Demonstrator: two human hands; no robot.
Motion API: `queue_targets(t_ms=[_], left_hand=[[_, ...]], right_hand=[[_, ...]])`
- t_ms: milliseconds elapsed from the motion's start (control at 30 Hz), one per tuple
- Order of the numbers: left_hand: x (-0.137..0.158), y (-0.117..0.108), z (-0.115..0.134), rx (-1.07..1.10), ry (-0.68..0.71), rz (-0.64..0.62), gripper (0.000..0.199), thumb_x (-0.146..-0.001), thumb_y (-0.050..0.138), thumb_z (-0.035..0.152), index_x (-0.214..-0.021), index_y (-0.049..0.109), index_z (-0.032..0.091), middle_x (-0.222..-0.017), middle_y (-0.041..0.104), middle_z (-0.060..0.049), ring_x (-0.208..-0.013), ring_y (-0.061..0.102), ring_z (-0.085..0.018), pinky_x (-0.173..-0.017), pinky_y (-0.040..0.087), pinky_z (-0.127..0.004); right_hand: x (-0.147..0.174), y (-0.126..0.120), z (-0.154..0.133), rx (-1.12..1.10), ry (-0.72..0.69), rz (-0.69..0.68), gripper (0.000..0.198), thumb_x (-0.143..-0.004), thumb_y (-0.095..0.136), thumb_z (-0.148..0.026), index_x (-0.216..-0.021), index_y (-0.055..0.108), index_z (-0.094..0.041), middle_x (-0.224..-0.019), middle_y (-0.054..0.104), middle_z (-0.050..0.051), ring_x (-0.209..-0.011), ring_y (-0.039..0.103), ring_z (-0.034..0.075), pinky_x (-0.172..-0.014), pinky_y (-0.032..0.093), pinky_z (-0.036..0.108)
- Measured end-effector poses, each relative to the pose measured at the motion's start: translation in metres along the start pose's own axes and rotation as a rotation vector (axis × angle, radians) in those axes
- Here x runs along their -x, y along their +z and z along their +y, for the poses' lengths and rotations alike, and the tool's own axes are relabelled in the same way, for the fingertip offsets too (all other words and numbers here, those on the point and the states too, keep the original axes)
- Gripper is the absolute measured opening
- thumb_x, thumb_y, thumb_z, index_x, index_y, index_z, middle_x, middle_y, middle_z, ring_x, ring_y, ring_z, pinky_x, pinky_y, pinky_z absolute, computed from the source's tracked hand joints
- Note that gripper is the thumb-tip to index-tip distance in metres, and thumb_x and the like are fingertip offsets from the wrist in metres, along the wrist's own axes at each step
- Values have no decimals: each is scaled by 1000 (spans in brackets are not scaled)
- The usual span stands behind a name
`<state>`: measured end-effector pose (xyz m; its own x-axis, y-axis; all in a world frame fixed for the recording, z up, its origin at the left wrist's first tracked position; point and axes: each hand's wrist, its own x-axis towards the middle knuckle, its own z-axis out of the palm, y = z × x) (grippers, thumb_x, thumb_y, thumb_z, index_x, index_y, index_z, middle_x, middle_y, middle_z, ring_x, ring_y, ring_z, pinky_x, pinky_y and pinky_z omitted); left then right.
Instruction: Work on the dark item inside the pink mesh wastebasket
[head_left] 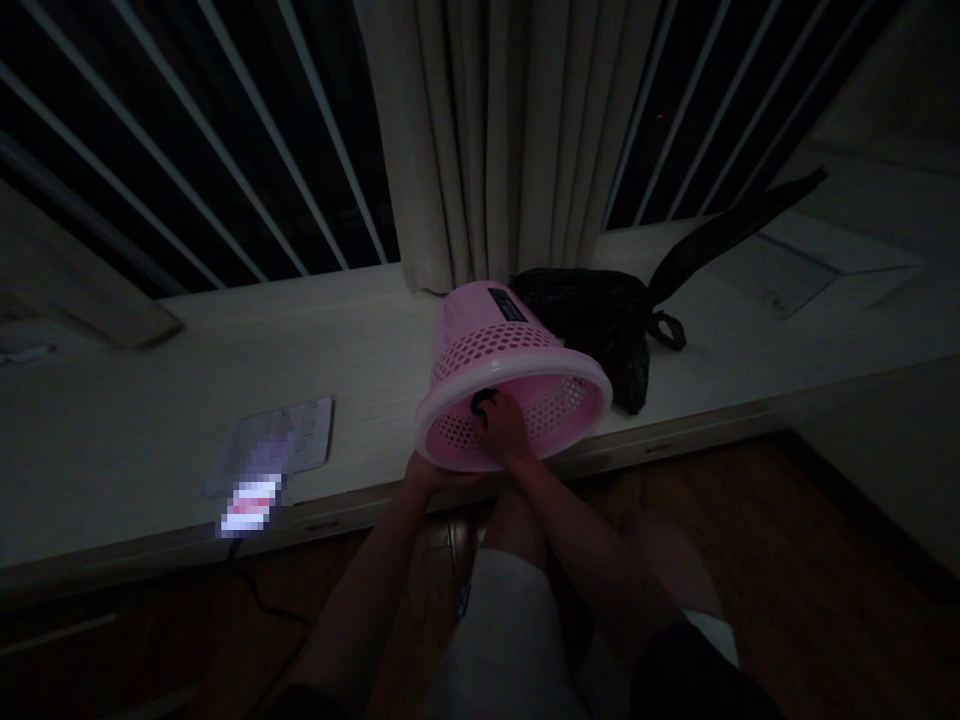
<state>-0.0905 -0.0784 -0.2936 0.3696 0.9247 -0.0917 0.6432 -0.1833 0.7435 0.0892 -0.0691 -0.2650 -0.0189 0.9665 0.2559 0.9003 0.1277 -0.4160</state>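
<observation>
A pink plastic basket (480,310), with round holes in its sides and a dark label, lies tilted on the pale ledge with its wide mouth toward me. My left hand (435,475) holds it from below at the rim, its fingers mostly hidden. Inside the mouth, my right hand (500,425) has its fingers closed at a small black thing (484,400), too dark to name. Behind the basket and to its right sits a full black plastic bag (600,310), one long end sticking up to the right.
The pale ledge (375,350) runs along barred windows, with a beige curtain (510,150) behind the basket. A paper or booklet (311,430) lies at left beside a bright blurred screen (251,505) with a cable. A white flat box (817,260) stands at right.
</observation>
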Motion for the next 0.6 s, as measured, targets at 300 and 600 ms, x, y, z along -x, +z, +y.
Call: queue_targets(t_ms=[300,600], left_hand=[[5,-3,7,-176,-13,21,100,-47,86,40,-137,46,20,-145,49,-9,-139,31,-38,-118,21,-51],[4,-5,16,-160,6,-15,93,-51,85,32,-136,48,20,-142,52,-7,-135,39,-34,-117,27,-45]], right_hand=[[0,-1,3,-75,-11,22,26,-78,57,-22,-101,66,-14,-104,57,13,-100,48,25,-94,38,38],[-4,0,7,-99,-33,-1,29,-77,60,-25,-103,67,-14,-104,58,13,-100,49,25,-94,39,39]])
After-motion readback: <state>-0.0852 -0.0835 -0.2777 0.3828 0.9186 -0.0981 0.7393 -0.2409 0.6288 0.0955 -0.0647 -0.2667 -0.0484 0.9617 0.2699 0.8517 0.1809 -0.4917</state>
